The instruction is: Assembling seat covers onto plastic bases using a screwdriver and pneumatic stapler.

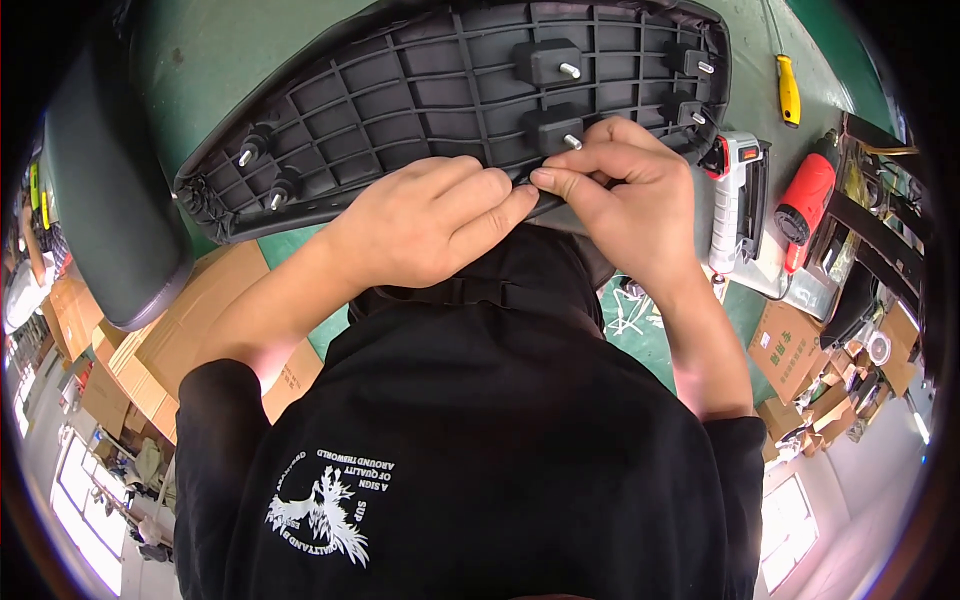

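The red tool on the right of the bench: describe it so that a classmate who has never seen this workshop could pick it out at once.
Start at the green workbench, where the black ribbed seat base lies underside up. To its right is a white and grey staple gun; just past that lies the red tool. It is the only all-red, bulky tool; the yellow screwdriver above is thin.

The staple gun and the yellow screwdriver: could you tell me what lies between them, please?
Only bare green tabletop lies between the staple gun and the yellow screwdriver, in the head view.

brown cardboard boxes (150,350) lower left, printed brown carton (785,345) right
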Tool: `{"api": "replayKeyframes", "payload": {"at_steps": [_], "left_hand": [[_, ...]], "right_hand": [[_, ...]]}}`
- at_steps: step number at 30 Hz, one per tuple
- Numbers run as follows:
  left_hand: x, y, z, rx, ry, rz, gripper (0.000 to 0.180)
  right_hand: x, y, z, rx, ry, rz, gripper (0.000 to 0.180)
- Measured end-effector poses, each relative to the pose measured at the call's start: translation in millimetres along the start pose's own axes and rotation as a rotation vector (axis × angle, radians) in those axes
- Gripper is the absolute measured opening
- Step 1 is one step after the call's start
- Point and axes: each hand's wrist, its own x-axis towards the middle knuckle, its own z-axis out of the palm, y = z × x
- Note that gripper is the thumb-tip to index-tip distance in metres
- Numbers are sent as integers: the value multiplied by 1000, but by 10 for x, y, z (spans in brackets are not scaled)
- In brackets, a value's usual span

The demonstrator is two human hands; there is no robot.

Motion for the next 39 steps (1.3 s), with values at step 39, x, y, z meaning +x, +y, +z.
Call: {"api": "replayKeyframes", "payload": {"at_steps": [39], "left_hand": [[-135,-131,649,288,269,13,13]], "right_hand": [[-577,-330,-379,48,-78,483,34]]}}
